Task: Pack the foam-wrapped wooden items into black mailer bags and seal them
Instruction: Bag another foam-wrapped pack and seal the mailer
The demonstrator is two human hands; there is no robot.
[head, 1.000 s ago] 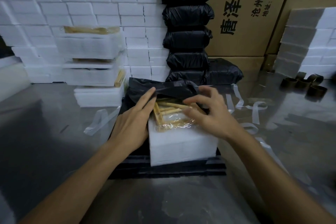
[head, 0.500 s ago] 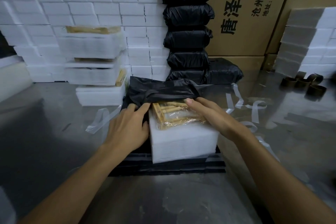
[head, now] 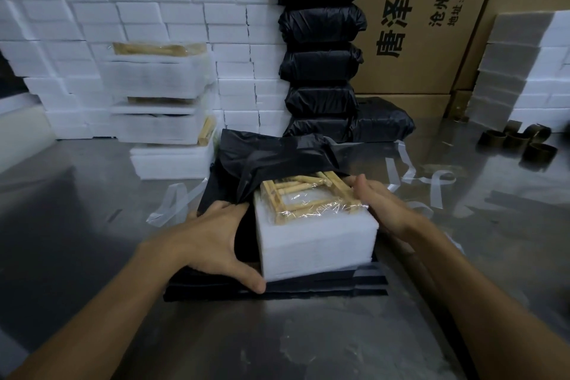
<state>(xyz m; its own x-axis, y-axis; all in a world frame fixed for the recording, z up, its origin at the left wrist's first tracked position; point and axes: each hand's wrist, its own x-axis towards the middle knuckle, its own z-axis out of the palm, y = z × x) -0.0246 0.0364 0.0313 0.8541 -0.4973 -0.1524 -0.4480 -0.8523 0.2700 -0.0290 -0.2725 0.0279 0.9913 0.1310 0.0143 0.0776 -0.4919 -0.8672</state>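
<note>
1. The foam block [head: 314, 244] with the wooden item [head: 303, 194] sits on a flat stack of mailer bags [head: 277, 288], its far end under the open black bag [head: 277, 157].
2. The left hand [head: 212, 241] cups its near left corner; the right hand [head: 382, 203] lies flat-fingered against its right side.
3. Push evenly so the bag mouth doesn't snag.
4. Sealed bags [head: 320, 49], foam stacks [head: 160, 83] and loose liner strips [head: 401, 163] crowd the surface [head: 77, 225] behind.
</note>
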